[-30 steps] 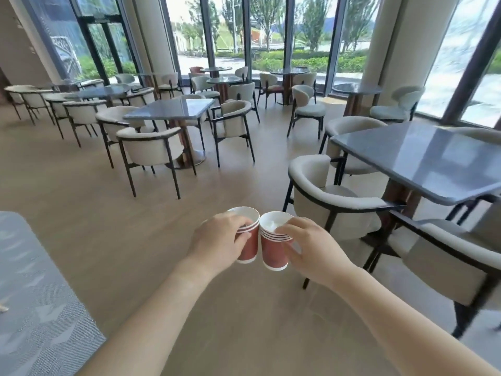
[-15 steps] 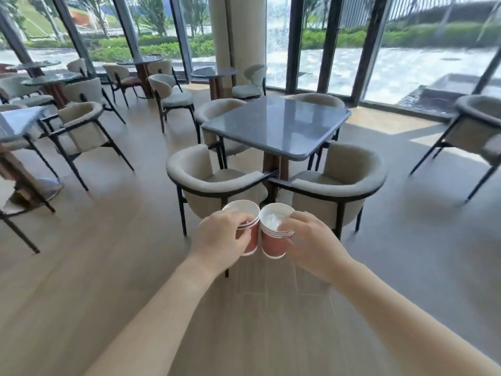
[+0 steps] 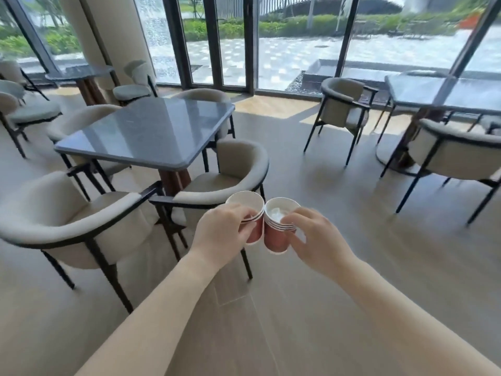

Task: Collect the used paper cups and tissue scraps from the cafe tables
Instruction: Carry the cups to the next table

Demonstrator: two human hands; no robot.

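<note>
The left hand (image 3: 221, 232) grips the left cup stack (image 3: 255, 230), the right hand (image 3: 317, 240) grips the right cup stack (image 3: 276, 238) with tissue (image 3: 276, 213) inside, both upright and touching, and the gray table (image 3: 146, 137) sits ahead on the left.

Head-height view, forward and downward

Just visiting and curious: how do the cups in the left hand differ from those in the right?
The left stack looks empty inside; the right stack holds crumpled white tissue. The right stack shows more nested rims than the left stack. Both are red paper cups with white insides, held side by side.
</note>
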